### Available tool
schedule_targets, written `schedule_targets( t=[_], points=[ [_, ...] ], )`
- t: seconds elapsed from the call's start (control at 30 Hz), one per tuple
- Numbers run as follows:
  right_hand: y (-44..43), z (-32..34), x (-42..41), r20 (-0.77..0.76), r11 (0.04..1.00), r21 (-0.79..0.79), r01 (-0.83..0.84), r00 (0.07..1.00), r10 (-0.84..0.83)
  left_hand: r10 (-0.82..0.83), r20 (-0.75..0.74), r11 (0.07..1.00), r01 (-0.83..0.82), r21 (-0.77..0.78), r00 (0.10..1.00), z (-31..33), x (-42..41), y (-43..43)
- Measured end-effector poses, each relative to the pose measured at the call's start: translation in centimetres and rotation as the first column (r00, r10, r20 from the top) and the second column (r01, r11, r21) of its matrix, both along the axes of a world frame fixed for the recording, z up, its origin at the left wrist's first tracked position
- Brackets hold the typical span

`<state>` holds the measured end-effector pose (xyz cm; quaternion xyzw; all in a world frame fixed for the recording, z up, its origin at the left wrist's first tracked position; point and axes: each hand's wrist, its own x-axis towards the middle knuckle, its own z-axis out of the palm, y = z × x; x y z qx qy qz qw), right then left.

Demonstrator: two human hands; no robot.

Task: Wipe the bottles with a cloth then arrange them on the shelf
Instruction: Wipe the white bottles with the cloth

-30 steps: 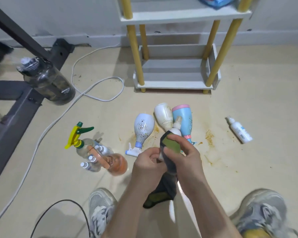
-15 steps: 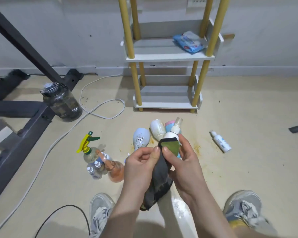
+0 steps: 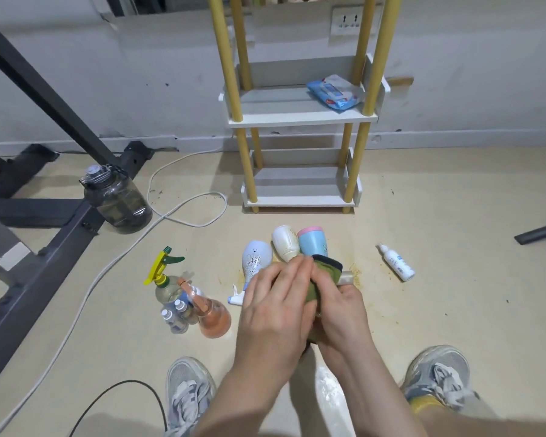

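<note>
Bottle [image 3: 347,277] in R hand [image 3: 344,313], under cloth [image 3: 323,274]

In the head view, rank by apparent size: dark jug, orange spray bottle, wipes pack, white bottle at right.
1. dark jug
2. orange spray bottle and wipes pack: look alike, and the pack is farther off, so unranked
3. white bottle

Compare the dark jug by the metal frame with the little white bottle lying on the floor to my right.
The jug stands upright; the white bottle lies on its side. The jug is dark and see-through; the white bottle is opaque with blue print. The jug looks far bigger than the white bottle. Both rest on the floor.
</note>
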<state>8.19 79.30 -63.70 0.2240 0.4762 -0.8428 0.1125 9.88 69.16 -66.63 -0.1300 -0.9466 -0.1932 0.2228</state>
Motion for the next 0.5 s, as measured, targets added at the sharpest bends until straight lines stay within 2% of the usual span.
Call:
schedule_targets(
  t=[0.1, 0.17, 0.23, 0.3, 0.33, 0.37, 0.4, 0.43, 0.47, 0.5],
  points=[
    [0.7, 0.4, 0.0, -0.030, 0.998, 0.025, -0.063, 0.998, 0.064, -0.042, 0.033, 0.991, 0.046, -0.127, 0.999, 0.6, -1.0, -0.6],
    [1.2, 0.7, 0.0, -0.075, 0.988, 0.022, -0.150, 0.986, 0.151, 0.005, 0.090, 0.987, 0.010, -0.158, 0.996, 1.2, -1.5, -1.1],
    [1.4, 0.9, 0.0, -0.107, 0.971, 0.032, -0.239, 0.965, 0.241, 0.108, 0.236, 0.992, -0.089, -0.090, 0.966, 2.5, -2.3, -1.1],
    [1.0, 0.7, 0.3, -0.129, 0.962, 0.062, -0.266, 0.954, 0.272, 0.176, 0.416, 0.968, -0.234, 0.092, 0.892, 3.2, -3.1, -1.0],
    [0.7, 0.1, 0.3, -0.151, 0.956, 0.187, -0.227, 0.955, 0.256, 0.199, 0.480, 0.915, -0.337, 0.220, 0.854, 3.4, -3.3, -0.9],
    [0.7, -0.3, 0.3, -0.179, 0.906, 0.404, -0.129, 0.960, 0.216, 0.228, 0.522, 0.830, -0.444, 0.337, 0.822, 3.5, -3.5, -1.0],
    [0.8, -0.9, 0.3, -0.199, 0.779, 0.627, 0.000, 0.967, 0.160, 0.241, 0.543, 0.733, -0.518, 0.441, 0.804, 3.3, -3.7, -1.2],
    [0.7, -0.9, 0.4, -0.209, 0.660, 0.748, 0.064, 0.968, 0.142, 0.237, 0.555, 0.650, -0.554, 0.520, 0.798, 3.3, -3.7, -1.2],
    [0.5, -0.5, 0.5, -0.185, 0.634, 0.773, 0.024, 0.964, 0.189, 0.186, 0.554, 0.573, -0.548, 0.609, 0.811, 3.4, -3.6, -1.0],
    [0.1, -0.1, 0.5, -0.136, 0.674, 0.734, -0.081, 0.955, 0.263, 0.100, 0.545, 0.496, -0.517, 0.698, 0.832, 3.1, -3.5, -0.7]
  ],
)
